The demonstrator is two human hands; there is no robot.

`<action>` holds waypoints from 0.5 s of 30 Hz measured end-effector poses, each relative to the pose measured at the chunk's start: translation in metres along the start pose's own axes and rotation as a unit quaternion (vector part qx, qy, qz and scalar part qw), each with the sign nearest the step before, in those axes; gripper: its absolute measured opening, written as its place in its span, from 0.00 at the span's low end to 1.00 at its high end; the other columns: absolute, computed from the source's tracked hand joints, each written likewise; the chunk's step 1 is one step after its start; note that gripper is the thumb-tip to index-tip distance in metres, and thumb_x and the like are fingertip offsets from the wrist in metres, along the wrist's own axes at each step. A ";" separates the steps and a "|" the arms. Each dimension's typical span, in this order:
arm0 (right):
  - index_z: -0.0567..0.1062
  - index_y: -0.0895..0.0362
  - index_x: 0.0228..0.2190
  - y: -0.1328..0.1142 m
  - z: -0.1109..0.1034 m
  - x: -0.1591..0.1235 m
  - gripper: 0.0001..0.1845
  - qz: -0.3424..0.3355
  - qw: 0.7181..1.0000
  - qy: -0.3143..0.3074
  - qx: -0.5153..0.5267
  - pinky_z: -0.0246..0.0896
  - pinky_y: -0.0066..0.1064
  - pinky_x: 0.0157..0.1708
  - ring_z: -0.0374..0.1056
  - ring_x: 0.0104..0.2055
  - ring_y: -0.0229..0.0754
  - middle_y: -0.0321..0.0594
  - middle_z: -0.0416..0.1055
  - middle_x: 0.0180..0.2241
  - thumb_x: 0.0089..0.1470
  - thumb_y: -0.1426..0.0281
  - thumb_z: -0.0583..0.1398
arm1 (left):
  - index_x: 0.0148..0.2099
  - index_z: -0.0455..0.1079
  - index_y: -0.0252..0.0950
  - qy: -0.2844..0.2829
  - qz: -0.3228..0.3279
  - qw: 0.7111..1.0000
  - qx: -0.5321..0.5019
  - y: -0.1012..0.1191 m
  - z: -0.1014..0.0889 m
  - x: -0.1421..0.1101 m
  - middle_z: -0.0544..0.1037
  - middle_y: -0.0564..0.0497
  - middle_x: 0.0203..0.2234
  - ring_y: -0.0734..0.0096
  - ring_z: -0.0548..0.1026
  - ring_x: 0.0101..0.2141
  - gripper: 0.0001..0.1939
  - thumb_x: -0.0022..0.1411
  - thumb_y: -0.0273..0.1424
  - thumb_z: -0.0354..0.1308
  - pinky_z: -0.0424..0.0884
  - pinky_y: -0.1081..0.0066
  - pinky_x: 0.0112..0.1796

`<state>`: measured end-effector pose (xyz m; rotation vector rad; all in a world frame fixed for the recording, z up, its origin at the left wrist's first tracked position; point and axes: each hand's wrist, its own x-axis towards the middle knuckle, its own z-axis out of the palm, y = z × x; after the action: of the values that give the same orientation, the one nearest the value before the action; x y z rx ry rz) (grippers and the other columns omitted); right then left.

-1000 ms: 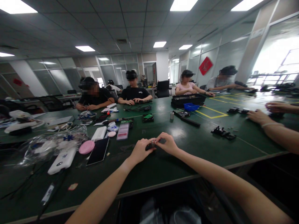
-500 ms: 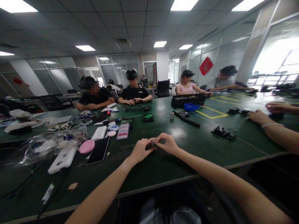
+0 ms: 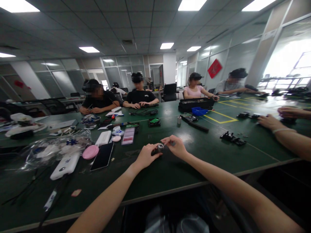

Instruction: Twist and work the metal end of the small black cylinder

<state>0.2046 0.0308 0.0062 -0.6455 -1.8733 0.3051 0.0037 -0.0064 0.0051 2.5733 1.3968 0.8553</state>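
My left hand [image 3: 146, 156] grips a small grey metal cylinder [image 3: 160, 148] between thumb and fingers, low over the green table. The cylinder's top face shows, with dark openings in it. Just right of it, my right hand [image 3: 176, 147] has thumb and fingertips pinched together, slightly apart from the cylinder. Whatever the pinch may hold is too small to make out. A similar small metal cylinder [image 3: 179, 120] stands upright farther back on the table.
Left of my hands lie a black phone [image 3: 102, 156], a pink disc [image 3: 90, 152], a white card [image 3: 128, 136] and plastic bags [image 3: 58, 145]. Beyond are a circuit board piece [image 3: 154, 121] and a blue tray [image 3: 199, 111]. A co-worker's hand [image 3: 269, 122] is at right, near black parts [image 3: 232, 138].
My right hand has drawn back slightly up and right from the cylinder, uncovering its top face. My left hand stays in place around it.
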 end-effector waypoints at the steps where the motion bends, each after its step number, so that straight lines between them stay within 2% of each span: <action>1: 0.75 0.55 0.26 0.006 -0.002 0.001 0.10 0.009 1.000 0.009 -0.008 0.67 0.33 0.35 0.75 0.39 0.43 0.40 0.80 0.34 0.54 0.78 0.57 | 0.55 0.68 0.41 0.002 -0.004 1.000 0.000 0.000 0.000 0.000 0.78 0.51 0.35 0.62 0.73 0.37 0.21 0.61 0.38 0.61 0.66 0.68 0.39; 4: 0.75 0.56 0.28 0.029 -0.012 0.005 0.08 0.043 0.998 0.024 -0.046 0.68 0.35 0.37 0.74 0.39 0.43 0.41 0.78 0.35 0.58 0.74 0.58 | 0.53 0.70 0.40 0.005 -0.020 1.000 0.002 -0.002 -0.001 -0.001 0.77 0.50 0.33 0.62 0.73 0.35 0.20 0.60 0.40 0.61 0.67 0.67 0.38; 7: 0.74 0.58 0.39 0.055 -0.026 0.007 0.08 0.089 0.992 0.010 -0.091 0.69 0.38 0.41 0.72 0.40 0.42 0.42 0.74 0.41 0.61 0.68 0.58 | 0.50 0.71 0.40 0.003 -0.029 1.000 0.001 -0.003 -0.001 -0.001 0.76 0.50 0.33 0.62 0.73 0.35 0.18 0.60 0.41 0.60 0.67 0.67 0.37; 10: 0.70 0.57 0.47 0.076 -0.037 0.007 0.13 0.136 0.982 -0.023 -0.126 0.69 0.41 0.43 0.70 0.44 0.43 0.44 0.69 0.48 0.63 0.66 0.57 | 0.50 0.71 0.40 0.003 -0.031 0.999 -0.003 -0.004 -0.001 -0.001 0.76 0.50 0.33 0.63 0.73 0.35 0.18 0.60 0.41 0.61 0.67 0.67 0.38; 15: 0.70 0.57 0.48 0.096 -0.043 0.002 0.13 0.200 0.963 -0.100 -0.151 0.69 0.41 0.44 0.69 0.45 0.44 0.44 0.68 0.50 0.63 0.66 0.57 | 0.52 0.70 0.39 0.006 -0.035 0.999 -0.006 -0.006 -0.001 -0.001 0.75 0.50 0.34 0.63 0.73 0.35 0.20 0.60 0.42 0.61 0.67 0.67 0.38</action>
<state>0.2711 0.1073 -0.0233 -1.2479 -1.9906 0.3566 -0.0013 -0.0043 0.0032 2.4986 1.4701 0.8674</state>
